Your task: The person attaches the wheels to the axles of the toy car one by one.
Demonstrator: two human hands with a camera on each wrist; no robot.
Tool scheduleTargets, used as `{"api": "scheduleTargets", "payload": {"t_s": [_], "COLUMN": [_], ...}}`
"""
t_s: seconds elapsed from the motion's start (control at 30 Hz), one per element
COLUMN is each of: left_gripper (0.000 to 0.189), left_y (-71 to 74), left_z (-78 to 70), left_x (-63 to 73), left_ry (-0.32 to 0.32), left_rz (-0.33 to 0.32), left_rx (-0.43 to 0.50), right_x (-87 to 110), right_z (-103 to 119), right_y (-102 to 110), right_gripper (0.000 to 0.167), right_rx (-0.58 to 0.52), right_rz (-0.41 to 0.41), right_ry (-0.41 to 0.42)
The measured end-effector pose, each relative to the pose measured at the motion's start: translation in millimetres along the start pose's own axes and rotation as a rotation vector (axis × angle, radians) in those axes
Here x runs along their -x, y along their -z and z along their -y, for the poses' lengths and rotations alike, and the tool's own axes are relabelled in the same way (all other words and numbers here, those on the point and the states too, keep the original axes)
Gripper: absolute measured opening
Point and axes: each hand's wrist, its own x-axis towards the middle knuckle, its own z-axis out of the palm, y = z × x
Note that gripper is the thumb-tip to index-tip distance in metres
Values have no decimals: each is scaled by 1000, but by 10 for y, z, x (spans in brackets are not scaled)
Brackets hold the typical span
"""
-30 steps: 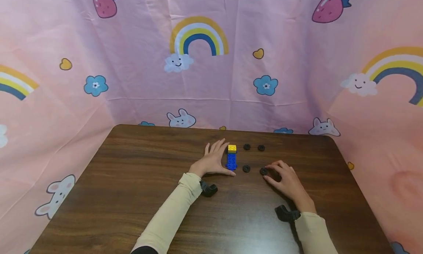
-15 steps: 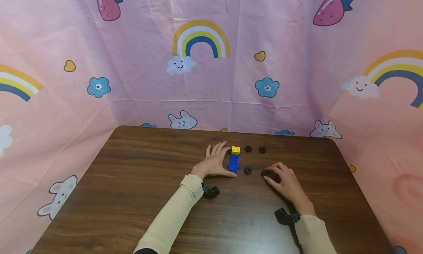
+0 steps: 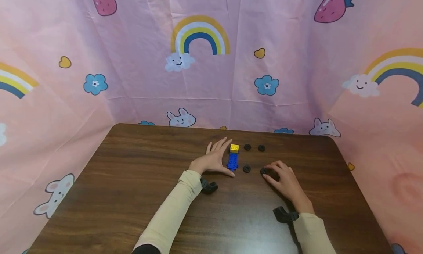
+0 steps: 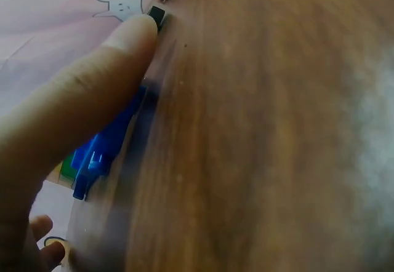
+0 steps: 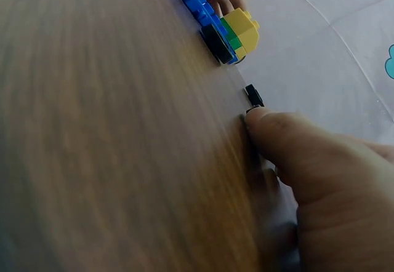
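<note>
A small toy car body [image 3: 232,161] of blue bricks, with a yellow brick [image 3: 234,148] at its far end, lies on the table. My left hand [image 3: 211,162] is spread along its left side, thumb by the near end and fingertips by the yellow brick. In the left wrist view the thumb crosses in front of the blue body [image 4: 101,146]. My right hand [image 3: 287,180] pinches a black wheel [image 3: 263,171] between thumb and fingertips, low at the tabletop. In the right wrist view the thumb hides most of that wheel. A green brick [image 5: 232,35] shows under the yellow one.
Three other black wheels lie flat right of the car: a near one [image 3: 246,169], a far one [image 3: 247,147] and a far-right one [image 3: 261,148]. The brown wooden table [image 3: 132,173] meets a patterned cloth [image 3: 211,81] behind. Dark camera mounts sit on both wrists.
The car body has shifted slightly right, toward the near wheel, together with my left hand. My right hand stays at its wheel almost unmoved. The head view has tilted a little.
</note>
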Motion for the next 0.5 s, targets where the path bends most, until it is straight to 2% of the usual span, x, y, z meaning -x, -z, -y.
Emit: {"api": "scheduleTargets", "payload": {"t_s": [0.33,0.5], "left_gripper": [136,138], "left_y": [15,-44], "left_z": [-33,-37], "left_x": [-18,-13], "left_ry": [-16,8], "left_rz": [14,-37], "left_rx": [-6,-43], "right_x": [-5,-3], "right_z": [8,8], "right_y": [5,14], "right_gripper": [28,28], "right_rx": [-6,-10], "right_rz": [-22,-2], "right_ry": [9,-2]}}
